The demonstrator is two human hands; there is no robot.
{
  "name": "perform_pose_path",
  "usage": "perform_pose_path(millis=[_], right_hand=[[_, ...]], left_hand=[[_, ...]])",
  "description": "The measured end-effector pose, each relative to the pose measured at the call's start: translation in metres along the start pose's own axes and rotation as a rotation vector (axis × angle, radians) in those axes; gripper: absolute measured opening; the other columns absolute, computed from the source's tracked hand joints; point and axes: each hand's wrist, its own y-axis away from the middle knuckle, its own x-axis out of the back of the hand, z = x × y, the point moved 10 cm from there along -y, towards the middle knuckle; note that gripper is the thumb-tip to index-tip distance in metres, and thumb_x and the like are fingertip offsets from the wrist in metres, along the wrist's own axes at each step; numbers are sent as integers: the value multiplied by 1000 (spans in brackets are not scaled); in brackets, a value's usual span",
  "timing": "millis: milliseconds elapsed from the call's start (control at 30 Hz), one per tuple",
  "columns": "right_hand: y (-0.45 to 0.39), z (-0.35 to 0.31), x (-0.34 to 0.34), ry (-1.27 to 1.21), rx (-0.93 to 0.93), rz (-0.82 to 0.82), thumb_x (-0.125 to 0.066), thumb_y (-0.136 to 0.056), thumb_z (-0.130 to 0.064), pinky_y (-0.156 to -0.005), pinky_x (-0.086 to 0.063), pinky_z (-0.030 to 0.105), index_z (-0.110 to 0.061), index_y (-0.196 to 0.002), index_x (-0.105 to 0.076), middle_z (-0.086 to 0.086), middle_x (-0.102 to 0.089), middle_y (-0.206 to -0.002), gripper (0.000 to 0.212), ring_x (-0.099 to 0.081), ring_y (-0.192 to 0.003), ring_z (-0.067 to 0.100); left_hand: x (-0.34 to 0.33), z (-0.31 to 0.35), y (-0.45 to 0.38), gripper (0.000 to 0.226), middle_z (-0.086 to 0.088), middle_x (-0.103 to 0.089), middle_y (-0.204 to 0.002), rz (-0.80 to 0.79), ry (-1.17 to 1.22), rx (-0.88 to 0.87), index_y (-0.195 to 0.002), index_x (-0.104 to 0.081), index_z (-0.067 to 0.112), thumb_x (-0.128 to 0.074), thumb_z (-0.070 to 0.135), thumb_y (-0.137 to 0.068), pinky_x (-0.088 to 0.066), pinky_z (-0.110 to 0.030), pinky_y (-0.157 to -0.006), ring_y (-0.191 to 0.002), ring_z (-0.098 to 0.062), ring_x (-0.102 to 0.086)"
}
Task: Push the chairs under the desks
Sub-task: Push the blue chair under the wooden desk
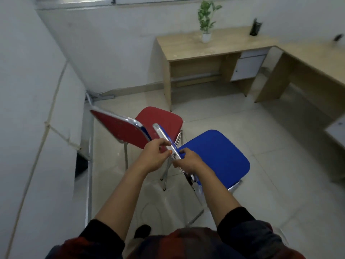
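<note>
A blue chair (218, 156) with chrome legs stands on the tiled floor in front of me, its seat pointing to the right. My left hand (154, 156) and my right hand (187, 160) both grip the top edge of its backrest, close together. A red chair (160, 121) stands just behind and left of it, its backrest almost touching the blue one. A wooden desk (188, 48) stands against the far wall, with open leg space below. A second desk (315, 71) runs along the right side.
A potted plant (206, 21) and a dark object (255, 27) sit on the far desk. A white drawer unit (248, 67) is under its right end. The white wall (28, 109) is close on the left. Tiled floor (233, 116) lies between chairs and desks.
</note>
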Motion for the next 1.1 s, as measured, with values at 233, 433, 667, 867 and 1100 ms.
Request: perform_pose_path(millis=[233,433,667,867,1100], right_hand=[[-8,-24,-2,311,-127,374,-57,-91,-28,-75,-57,40,-23,-127,-52,3,-63,-104,37,-61,-87,23],[5,-6,-2,262,-310,522,-62,-88,-50,-71,-57,36,-20,-112,-61,1,-64,-97,38,-61,-84,20],[28,0,6,274,-412,735,-60,-88,-58,-65,-47,30,-22,-106,-65,-1,-66,-93,41,-55,-77,18],[25,-5,8,214,-330,717,-63,-84,-60,-61,-53,29,-23,-103,-68,-5,-68,-89,41,-61,-77,15],[20,9,42,206,-312,712,-64,-79,-67,-61,-55,30,-26,-99,-68,-8,-67,-84,46,-61,-74,13]], left_hand=[[31,-4,-60,28,3,-52,-111,-152,-123,-175,-123,-62,16,-62,15,-95,-40,-10,-67,-87,-5,-53],[-4,-22,-98,69,-3,-16,-163,-377,-536,-295,-149,-34,30,-66,36,-89,-14,-55,-117,-151,-31,-5],[-52,-20,-116,50,9,-53,-129,-548,-838,-591,-130,-54,38,-71,33,-83,-11,-68,-113,-134,-24,-33],[-54,-12,-151,38,15,-68,-98,-633,-810,-650,-111,-68,33,-73,48,-76,-54,-35,-87,-89,-9,-64],[-72,8,-165,45,14,-69,-91,-595,-764,-671,-104,-70,35,-71,64,-71,-56,-29,-74,-80,-8,-64]])
